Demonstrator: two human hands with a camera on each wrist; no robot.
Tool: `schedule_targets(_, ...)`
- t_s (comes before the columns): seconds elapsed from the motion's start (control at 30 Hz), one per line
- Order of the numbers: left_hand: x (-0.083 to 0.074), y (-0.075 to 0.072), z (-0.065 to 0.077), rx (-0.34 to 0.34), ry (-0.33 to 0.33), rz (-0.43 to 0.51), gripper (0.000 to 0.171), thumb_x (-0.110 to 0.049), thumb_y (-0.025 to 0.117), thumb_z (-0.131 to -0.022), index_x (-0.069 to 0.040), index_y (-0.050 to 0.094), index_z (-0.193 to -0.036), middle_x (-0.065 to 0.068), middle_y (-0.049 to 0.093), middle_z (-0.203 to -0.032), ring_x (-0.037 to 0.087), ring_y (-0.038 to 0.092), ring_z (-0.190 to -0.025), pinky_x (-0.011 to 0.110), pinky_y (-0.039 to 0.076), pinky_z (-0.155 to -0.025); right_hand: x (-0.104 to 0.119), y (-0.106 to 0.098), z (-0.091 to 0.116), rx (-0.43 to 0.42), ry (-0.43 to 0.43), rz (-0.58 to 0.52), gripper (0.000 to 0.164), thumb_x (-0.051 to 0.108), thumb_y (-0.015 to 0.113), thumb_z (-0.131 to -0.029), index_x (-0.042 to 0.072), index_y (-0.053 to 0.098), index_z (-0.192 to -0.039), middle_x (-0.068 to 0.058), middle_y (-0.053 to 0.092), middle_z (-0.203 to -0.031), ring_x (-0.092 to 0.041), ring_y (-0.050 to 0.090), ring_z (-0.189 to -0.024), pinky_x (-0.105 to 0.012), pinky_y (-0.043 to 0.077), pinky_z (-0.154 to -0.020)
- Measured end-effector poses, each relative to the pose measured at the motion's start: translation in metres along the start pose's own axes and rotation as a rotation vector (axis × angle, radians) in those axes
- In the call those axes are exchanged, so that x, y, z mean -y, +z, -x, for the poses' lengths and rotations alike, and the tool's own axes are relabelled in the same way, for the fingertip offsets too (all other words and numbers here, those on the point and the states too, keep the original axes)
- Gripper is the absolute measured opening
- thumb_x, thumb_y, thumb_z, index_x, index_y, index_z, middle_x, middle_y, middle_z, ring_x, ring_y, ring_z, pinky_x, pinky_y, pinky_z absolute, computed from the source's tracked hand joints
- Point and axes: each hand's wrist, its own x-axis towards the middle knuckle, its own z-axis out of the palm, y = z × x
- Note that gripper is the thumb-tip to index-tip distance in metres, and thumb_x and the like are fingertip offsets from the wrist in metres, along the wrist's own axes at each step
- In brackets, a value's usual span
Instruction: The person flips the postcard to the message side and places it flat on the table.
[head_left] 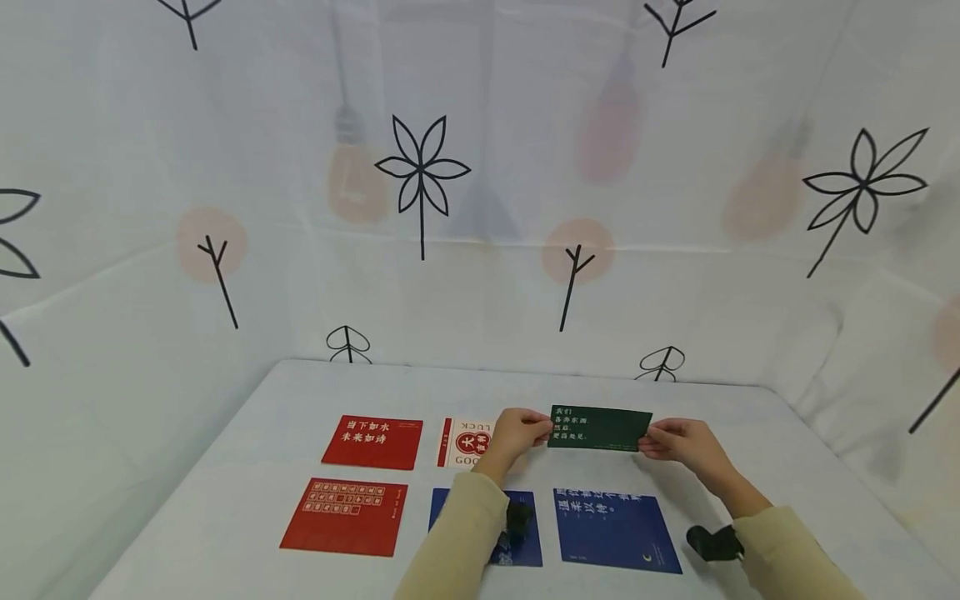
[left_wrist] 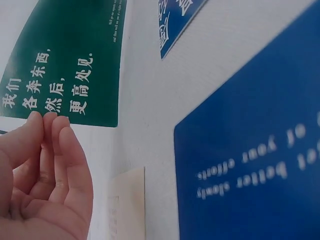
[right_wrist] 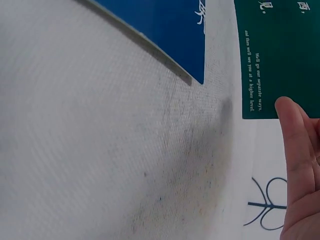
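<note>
A dark green card (head_left: 602, 428) with white lettering is held up over the back right of the table by both hands. At its left edge my left hand (head_left: 519, 437) pinches it between thumb and fingers; the left wrist view shows the same pinch on the green card (left_wrist: 70, 65). My right hand (head_left: 686, 446) pinches the opposite edge, near a corner of the green card (right_wrist: 280, 60) in the right wrist view. Below it lies a blue card (head_left: 617, 530) with white writing. A second blue card (head_left: 525, 533) is partly hidden under my left forearm.
Two red cards, one behind (head_left: 372, 442) and one in front (head_left: 344, 517), lie at the left of the white table (head_left: 225, 500). A cream card with red print (head_left: 456, 442) sits behind my left forearm. White patterned cloth (head_left: 480, 300) hangs around the table's back and sides.
</note>
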Motion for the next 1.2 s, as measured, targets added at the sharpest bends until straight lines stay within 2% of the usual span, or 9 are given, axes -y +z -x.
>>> schedule_targets(0.3, 0.0006, -0.0018, -0.0007, 0.017, -0.033, 0.063, 0.013, -0.007, 0.064, -0.087, 0.001, 0.07, -0.095, 0.003, 0.065, -0.079, 0.01, 0.063, -0.072, 0.023, 0.053, -0.067, 0.0014, -0.0007, -0.0002, 0.009, -0.023, -0.041, 0.031, 0.008, 0.052, -0.095, -0.02, 0.051, -0.109, -0.019, 0.067, -0.088, -0.027, 0.068, -0.081, -0.032, 0.055, -0.07)
schedule_targets(0.53, 0.0014, -0.0016, -0.0029, 0.019, -0.061, 0.106, 0.014, -0.006, 0.061, -0.089, 0.003, 0.068, -0.097, 0.004, 0.066, -0.08, 0.01, 0.063, -0.072, 0.023, 0.053, -0.068, 0.002, 0.0007, -0.001, -0.012, 0.008, -0.054, 0.029, 0.004, 0.052, -0.094, -0.02, 0.05, -0.11, -0.021, 0.067, -0.089, -0.031, 0.067, -0.083, -0.033, 0.054, -0.071)
schedule_targets(0.73, -0.0007, -0.0021, -0.0018, 0.03, -0.083, 0.095, 0.015, -0.008, 0.06, -0.09, 0.003, 0.068, -0.098, 0.004, 0.065, -0.079, 0.01, 0.062, -0.072, 0.023, 0.053, -0.068, 0.0011, 0.0007, 0.0004, -0.004, 0.015, -0.044, 0.029, 0.004, 0.051, -0.095, -0.02, 0.05, -0.111, -0.021, 0.067, -0.09, -0.029, 0.067, -0.083, -0.033, 0.054, -0.072)
schedule_targets(1.0, -0.0026, -0.0014, 0.0011, 0.016, -0.106, 0.075, 0.014, -0.01, 0.061, -0.09, 0.001, 0.069, -0.096, 0.003, 0.065, -0.078, 0.011, 0.062, -0.072, 0.024, 0.053, -0.068, -0.001, -0.0005, 0.002, 0.016, -0.021, -0.054, 0.028, 0.003, 0.051, -0.094, -0.021, 0.05, -0.11, -0.023, 0.066, -0.092, -0.028, 0.067, -0.084, -0.033, 0.054, -0.072)
schedule_targets(1.2, -0.0021, -0.0015, 0.0013, 0.019, -0.099, 0.081, 0.014, -0.008, 0.061, -0.09, 0.002, 0.069, -0.096, 0.004, 0.066, -0.079, 0.011, 0.063, -0.072, 0.024, 0.053, -0.069, -0.0018, -0.0012, 0.003, 0.016, -0.033, -0.057, 0.027, 0.002, 0.051, -0.093, -0.021, 0.049, -0.108, -0.024, 0.066, -0.092, -0.03, 0.067, -0.084, -0.033, 0.054, -0.072)
